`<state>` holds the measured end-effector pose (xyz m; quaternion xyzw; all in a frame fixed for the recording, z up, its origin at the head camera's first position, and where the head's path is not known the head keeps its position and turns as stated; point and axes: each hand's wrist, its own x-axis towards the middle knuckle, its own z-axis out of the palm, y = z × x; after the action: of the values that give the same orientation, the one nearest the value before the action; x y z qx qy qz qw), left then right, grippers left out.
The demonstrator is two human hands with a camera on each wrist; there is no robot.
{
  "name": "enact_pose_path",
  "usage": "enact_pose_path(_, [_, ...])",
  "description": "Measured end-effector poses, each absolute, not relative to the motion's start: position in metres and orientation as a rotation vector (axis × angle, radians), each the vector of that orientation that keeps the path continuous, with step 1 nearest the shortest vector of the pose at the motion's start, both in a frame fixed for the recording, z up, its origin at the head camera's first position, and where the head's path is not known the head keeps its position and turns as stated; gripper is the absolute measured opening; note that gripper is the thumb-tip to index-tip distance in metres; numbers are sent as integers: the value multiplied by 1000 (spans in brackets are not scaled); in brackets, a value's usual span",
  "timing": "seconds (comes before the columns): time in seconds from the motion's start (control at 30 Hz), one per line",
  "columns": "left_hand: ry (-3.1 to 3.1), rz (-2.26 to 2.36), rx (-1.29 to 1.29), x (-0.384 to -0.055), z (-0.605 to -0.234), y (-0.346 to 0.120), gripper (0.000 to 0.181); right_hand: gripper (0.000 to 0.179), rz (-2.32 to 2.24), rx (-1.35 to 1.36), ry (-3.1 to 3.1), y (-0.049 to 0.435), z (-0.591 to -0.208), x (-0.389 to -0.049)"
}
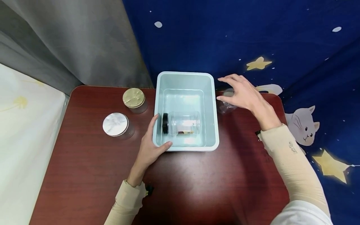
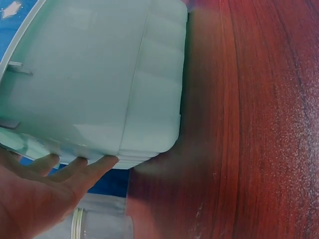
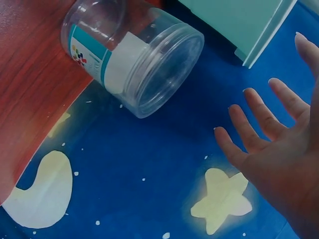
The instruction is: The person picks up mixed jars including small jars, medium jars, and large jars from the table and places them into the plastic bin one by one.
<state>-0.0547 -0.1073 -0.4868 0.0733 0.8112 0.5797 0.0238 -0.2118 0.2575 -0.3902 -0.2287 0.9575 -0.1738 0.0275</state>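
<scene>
My left hand (image 1: 150, 143) grips the front left corner of a pale blue-green plastic bin (image 1: 216, 125), thumb at the front rim. In the left wrist view its fingers (image 2: 92, 172) lie along the bin's outer side wall. A clear jar with a black lid (image 1: 165, 123) lies on its side in the bin. My right hand (image 1: 243, 93) is spread beside the bin's right rim, holding nothing. Beneath and near it is a clear jar with a transparent lid (image 3: 167, 69); the right wrist view shows its teal and white label. The hand partly hides that jar in the head view.
Left of the bin stand a jar with a gold lid (image 1: 133, 97) and one with a silver lid (image 1: 115, 124). All rest on a reddish-brown table (image 1: 84, 175). A blue curtain (image 1: 191, 37) and a grey curtain (image 1: 92, 40) hang right behind its back edge.
</scene>
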Motion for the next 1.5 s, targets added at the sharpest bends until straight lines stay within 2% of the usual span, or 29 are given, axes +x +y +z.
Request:
enact_pose_path(0.83, [2555,1819,231,-54,-489,-112,100,84,-663,-595,2960,284,-409,-207])
enact_pose_path(1.13, [2532,1814,245,-54,-491,-108,100,99,-668,-447,2939,301,-420,-198])
enact_pose_path(1.5, [2544,1795,243,-54,-490,-108,101,101,-721,-368,2916,309,-436,-195])
